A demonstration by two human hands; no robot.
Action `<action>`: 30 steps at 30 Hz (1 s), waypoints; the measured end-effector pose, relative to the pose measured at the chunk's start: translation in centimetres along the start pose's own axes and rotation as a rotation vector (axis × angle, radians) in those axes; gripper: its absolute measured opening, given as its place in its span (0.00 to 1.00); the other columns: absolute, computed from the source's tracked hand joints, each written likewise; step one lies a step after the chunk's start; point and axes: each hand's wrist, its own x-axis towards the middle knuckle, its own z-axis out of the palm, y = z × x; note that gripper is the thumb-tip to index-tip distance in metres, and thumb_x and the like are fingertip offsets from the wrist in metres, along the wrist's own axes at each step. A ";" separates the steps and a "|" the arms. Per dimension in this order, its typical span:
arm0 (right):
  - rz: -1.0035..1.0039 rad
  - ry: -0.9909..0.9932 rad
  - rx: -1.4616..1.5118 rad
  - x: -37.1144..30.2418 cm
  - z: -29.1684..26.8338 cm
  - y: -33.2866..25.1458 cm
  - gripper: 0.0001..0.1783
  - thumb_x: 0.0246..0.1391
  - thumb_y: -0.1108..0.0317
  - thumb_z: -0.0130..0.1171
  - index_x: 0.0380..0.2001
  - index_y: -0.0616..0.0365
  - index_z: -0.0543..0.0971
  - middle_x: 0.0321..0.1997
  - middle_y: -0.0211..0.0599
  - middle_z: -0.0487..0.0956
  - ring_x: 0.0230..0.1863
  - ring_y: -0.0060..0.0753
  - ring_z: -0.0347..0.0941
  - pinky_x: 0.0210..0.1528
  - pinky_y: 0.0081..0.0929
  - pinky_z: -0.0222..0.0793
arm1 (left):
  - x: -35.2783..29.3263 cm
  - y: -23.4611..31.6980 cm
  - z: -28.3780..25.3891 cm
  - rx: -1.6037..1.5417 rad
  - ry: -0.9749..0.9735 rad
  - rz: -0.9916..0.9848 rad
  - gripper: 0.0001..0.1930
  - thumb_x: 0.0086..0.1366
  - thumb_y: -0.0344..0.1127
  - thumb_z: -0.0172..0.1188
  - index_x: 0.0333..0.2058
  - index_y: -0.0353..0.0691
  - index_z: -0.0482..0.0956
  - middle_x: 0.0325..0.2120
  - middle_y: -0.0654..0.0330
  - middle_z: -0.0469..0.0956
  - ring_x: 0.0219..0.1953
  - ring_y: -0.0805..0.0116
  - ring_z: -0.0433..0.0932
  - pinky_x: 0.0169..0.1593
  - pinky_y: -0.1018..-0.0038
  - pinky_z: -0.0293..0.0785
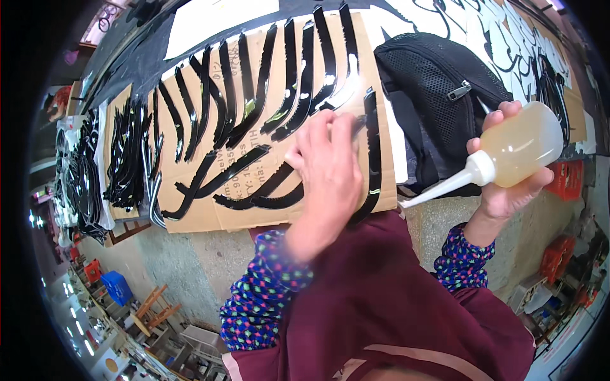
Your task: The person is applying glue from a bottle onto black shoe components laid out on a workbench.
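Note:
My right hand (pixel 501 202) is wrapped round a translucent squeeze bottle (pixel 524 146) of yellowish liquid. The bottle is tipped, its long white nozzle slanting down to the left beside the cardboard's right edge. Over the cardboard sheet (pixel 248 219) my left hand (pixel 330 168) has its fingers curled together, with their tips partly hidden and blurred. Something dark shows beside those fingers, but I cannot make out what it is. Glossy black curved strips (pixel 289 66) with notched edges lie in a row on the cardboard. One more strip (pixel 373 146) lies just right of my left hand.
Behind the bottle sits a black mesh bag (pixel 432 70) with a zip. Bundles of black strips (pixel 127 155) are piled at the left. White sheets with black curved pieces (pixel 502 38) spread across the far right. Red crates (pixel 559 257) and a blue crate (pixel 116 287) stand on the floor.

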 end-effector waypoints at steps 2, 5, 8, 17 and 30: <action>-0.025 -0.012 0.044 0.1 -0.2 -0.2 0.45 0.34 0.67 0.67 0.55 0.52 0.53 0.57 0.37 0.53 0.60 0.38 0.48 0.53 0.53 0.50 | -0.1 0.7 0.4 -0.024 -0.009 0.029 0.13 0.49 0.31 0.57 0.35 0.42 0.71 0.31 0.61 0.67 0.37 0.64 0.63 0.40 0.66 0.52; -0.077 -0.115 0.173 0.1 -0.7 -0.1 0.45 0.33 0.67 0.67 0.55 0.51 0.54 0.56 0.37 0.54 0.59 0.38 0.49 0.53 0.53 0.50 | 0.0 1.9 1.2 0.083 -0.192 0.037 0.13 0.48 0.37 0.58 0.30 0.38 0.68 0.27 0.58 0.63 0.34 0.64 0.61 0.38 0.67 0.52; -0.076 -0.054 0.138 -0.1 -0.5 -0.1 0.44 0.33 0.67 0.67 0.54 0.53 0.55 0.55 0.36 0.55 0.58 0.37 0.49 0.53 0.52 0.50 | -0.3 1.9 2.2 0.091 -0.171 0.028 0.13 0.48 0.36 0.58 0.30 0.38 0.68 0.27 0.58 0.63 0.34 0.63 0.62 0.38 0.67 0.52; -0.060 -0.051 0.195 -0.1 -1.1 0.5 0.46 0.33 0.58 0.67 0.55 0.57 0.54 0.56 0.40 0.58 0.60 0.43 0.50 0.53 0.54 0.52 | -1.5 1.5 2.3 -0.101 -0.197 -0.007 0.12 0.46 0.30 0.57 0.31 0.38 0.67 0.28 0.57 0.64 0.34 0.61 0.62 0.37 0.67 0.52; -0.030 0.005 0.181 -0.3 -1.1 0.8 0.42 0.34 0.67 0.67 0.54 0.50 0.57 0.56 0.37 0.55 0.60 0.39 0.47 0.55 0.53 0.48 | -2.0 -0.8 -2.1 -1.060 -0.594 -0.604 0.12 0.52 0.24 0.56 0.37 0.35 0.71 0.21 0.73 0.64 0.24 0.84 0.62 0.31 0.88 0.59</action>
